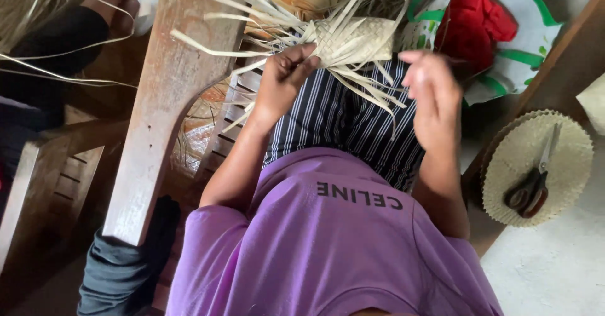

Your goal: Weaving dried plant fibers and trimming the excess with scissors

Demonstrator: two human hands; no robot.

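Holding the woven palm-leaf piece [353, 39] above your lap, your left hand [283, 80] pinches its near end with closed fingers, while your right hand [432, 92] hangs open and blurred beside it, gripping nothing. I judge the loose strips [372, 89] can slip and undo the weave if the pinch loosens. Its long axis lies left to right, the strips pointing outward.

Our hands have open room over our striped lap [340, 124], wooden plank [165, 95] blocks our left, loose straw strips [252, 20] ahead, bag [504, 45] crowds our right
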